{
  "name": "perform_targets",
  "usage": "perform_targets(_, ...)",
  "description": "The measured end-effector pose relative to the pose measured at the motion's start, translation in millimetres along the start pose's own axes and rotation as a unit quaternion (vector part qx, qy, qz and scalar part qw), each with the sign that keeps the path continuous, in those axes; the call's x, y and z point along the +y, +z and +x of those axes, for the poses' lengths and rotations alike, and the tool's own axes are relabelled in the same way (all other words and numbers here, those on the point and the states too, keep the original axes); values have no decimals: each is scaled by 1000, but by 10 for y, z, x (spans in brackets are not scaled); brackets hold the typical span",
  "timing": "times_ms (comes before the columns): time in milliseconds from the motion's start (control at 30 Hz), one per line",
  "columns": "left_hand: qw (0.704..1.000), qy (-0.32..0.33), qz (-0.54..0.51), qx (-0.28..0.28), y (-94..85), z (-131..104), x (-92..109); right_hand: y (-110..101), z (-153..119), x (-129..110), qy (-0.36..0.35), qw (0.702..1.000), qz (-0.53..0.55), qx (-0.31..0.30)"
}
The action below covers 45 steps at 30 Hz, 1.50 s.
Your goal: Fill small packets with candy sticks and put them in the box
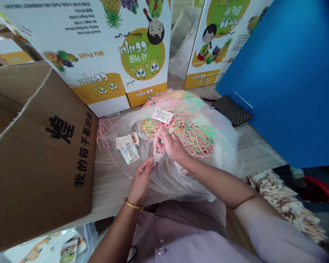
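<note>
Evidently, the small packet [157, 156] is whitish, printed.

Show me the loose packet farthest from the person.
The printed candy packet just beyond the right hand, lying alone; the other loose packets lie nearer the person.

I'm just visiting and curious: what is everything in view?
Printed cartons: several, white and yellow, back
Clear plastic: some, whitish, between cartons
Brown box: one, brown, left
Blue panel: one, blue, right
Checkered pouch: one, dark, beside panel
Table: one, greyish, centre
Plastic bag: one, whitish, on table
Thin sticks: many, pink, green, yellow, in bag
Loose sticks: several, pink, by brown box
Small packets: several, white, on bag
Papery pile: one, cream, lower right
Curved rim: one, red, lower right
Printed packs: several, white and orange, lower left
Shirt: one, lilac, bottom
Bangle: one, gold, left wrist
Left hand: one, pinching a packet
Right hand: one, beside same packet
</note>
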<state>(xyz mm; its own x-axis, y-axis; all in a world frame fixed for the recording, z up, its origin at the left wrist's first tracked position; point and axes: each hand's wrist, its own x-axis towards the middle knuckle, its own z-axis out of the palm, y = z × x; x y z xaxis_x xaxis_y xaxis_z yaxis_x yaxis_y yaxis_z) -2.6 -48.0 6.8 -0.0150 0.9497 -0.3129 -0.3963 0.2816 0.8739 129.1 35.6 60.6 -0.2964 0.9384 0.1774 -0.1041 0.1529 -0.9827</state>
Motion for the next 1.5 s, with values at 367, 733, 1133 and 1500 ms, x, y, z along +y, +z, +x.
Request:
perform_targets(367,998,-27,-51,6,8,20,24,-73,-29,52,-28,990,-108,-81)
perform_targets(733,998,-23,-50,-10,-24,74,5,-217,29,213,95,984,29,-147)
perform_targets(1133,994,-62,-85,-6,-39,94,9,-269,90,150,74,981,-22,-176)
perform_targets(1500,999,-34,11,-32,48,70,-2,-288,130,171,73,952,-201,-219)
